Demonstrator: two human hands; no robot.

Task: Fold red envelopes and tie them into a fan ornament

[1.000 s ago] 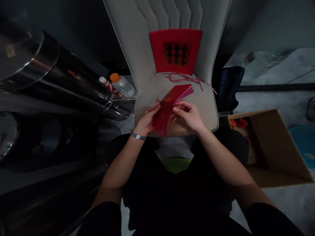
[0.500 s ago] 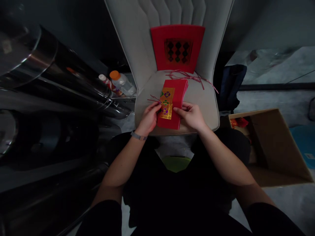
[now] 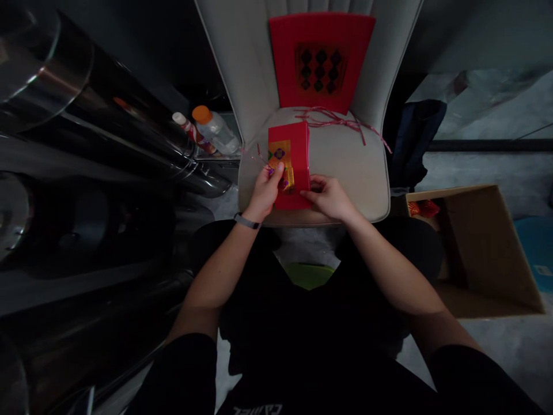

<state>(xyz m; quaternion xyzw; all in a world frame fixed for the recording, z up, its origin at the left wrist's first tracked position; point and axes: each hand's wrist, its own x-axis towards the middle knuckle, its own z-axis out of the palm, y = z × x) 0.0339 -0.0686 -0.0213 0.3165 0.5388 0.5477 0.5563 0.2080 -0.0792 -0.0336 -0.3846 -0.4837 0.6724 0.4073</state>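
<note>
A red folded card point(image 3: 299, 164) with a gold panel of purple and green diamonds is held over the chair seat point(image 3: 358, 167); its right edge shows more than one layer. My left hand point(image 3: 264, 195) is closed on its left side, thumb across the gold panel. A thin reddish string sticks out beside that hand. At the lower right edge, my right hand point(image 3: 330, 197) pinches the card between thumb and curled fingers. Behind, a larger red panel point(image 3: 319, 31) with dark diamonds leans on the chair back. Pink-red strings point(image 3: 343, 122) lie tied in front of it.
To the left stand a clear bottle with an orange cap point(image 3: 216, 131), a white-capped bottle point(image 3: 192, 129) and shiny dark cylinders point(image 3: 108, 104). At right, an open cardboard box point(image 3: 492, 248) holds something shiny and red. A dark blue cloth item point(image 3: 425, 138) hangs beside the chair.
The red card has shifted left and turned more upright, its right edge swinging inward. My left thumb now lies further over the gold panel. The whole view has tilted slightly downward.
</note>
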